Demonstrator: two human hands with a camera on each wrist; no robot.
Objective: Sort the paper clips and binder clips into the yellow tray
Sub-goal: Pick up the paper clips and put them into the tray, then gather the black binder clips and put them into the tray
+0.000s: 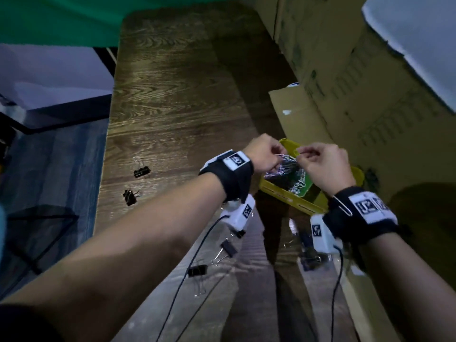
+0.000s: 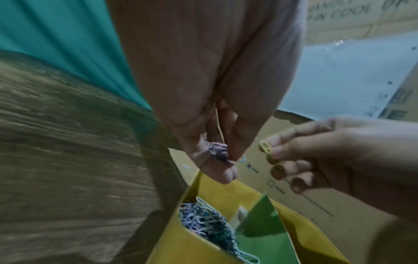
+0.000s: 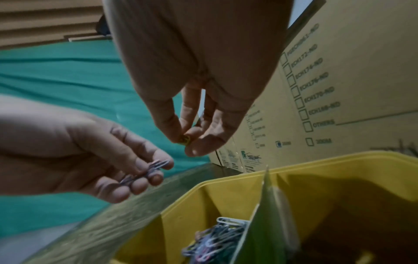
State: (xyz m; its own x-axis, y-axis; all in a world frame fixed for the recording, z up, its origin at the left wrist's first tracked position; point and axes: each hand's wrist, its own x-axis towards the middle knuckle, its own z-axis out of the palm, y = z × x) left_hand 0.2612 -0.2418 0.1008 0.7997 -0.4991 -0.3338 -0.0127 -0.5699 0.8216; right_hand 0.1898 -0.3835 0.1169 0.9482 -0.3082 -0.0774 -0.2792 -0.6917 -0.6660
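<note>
Pinching paper-clip bunch (image 2: 218,151), left hand (image 1: 262,154) hovers over yellow tray (image 1: 291,198); right hand (image 1: 323,164) pinches yellow clip (image 2: 268,151), likely separating tangle before dropping.

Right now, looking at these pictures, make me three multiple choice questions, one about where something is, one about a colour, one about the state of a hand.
1. Where are the binder clips?
A. loose on the wooden table
B. in the cardboard box
C. in the left hand

2. What colour is the divider inside the yellow tray?
A. red
B. green
C. white

3. What is the right hand doing?
A. lying flat on the table
B. pinching a yellow paper clip
C. gripping the tray's rim

Answers: 1 A, the head view shows black clips scattered on the wood. 2 B, both wrist views show a green panel beside the heap of paper clips. 3 B, its fingertips close on a small yellow clip above the tray, while the left hand holds a bunch of clips.
</note>
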